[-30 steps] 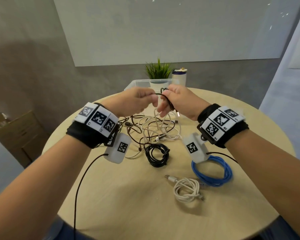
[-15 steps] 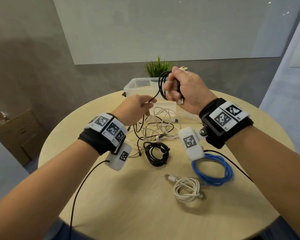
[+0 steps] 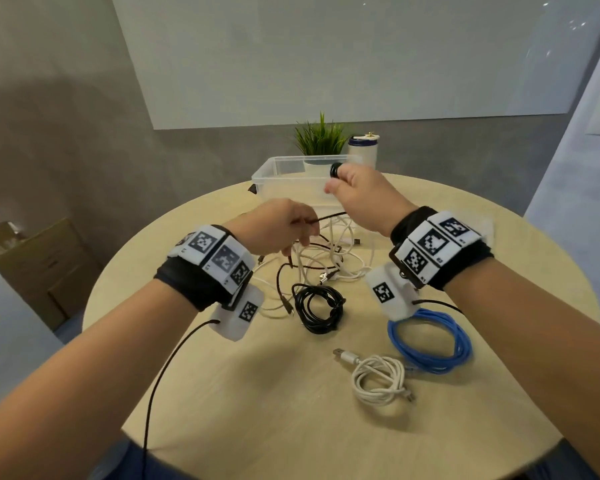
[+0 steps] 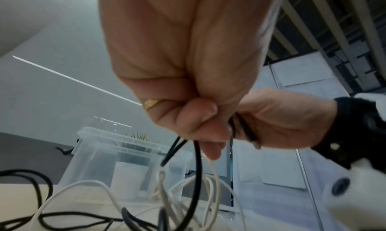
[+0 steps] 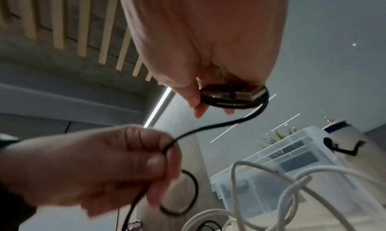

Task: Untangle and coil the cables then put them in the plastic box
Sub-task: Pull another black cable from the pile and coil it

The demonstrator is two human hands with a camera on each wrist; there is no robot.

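Note:
My right hand (image 3: 347, 183) holds a small coil of black cable (image 3: 335, 169) raised in front of the clear plastic box (image 3: 267, 174); in the right wrist view the coil (image 5: 231, 96) sits between its thumb and fingers. From the coil the black cable (image 3: 326, 218) runs down and left to my left hand (image 3: 291, 230), which pinches it above the tangle of white and dark cables (image 3: 329, 261) on the round table (image 3: 222, 393). The left wrist view shows the left hand (image 4: 200, 124) pinching the black strand (image 4: 197, 168).
Three coiled cables lie on the table: black (image 3: 317, 306) in the middle, blue (image 3: 430, 344) at the right, white (image 3: 380, 379) near the front. A potted plant (image 3: 321, 140) and a white cylinder (image 3: 362, 152) stand behind the box. A cardboard box (image 3: 39, 268) sits on the floor at left.
My right hand rose with the black coil, then swung forward and down towards the box. My left hand dropped lower over the tangle, and the cable between the hands has drawn out.

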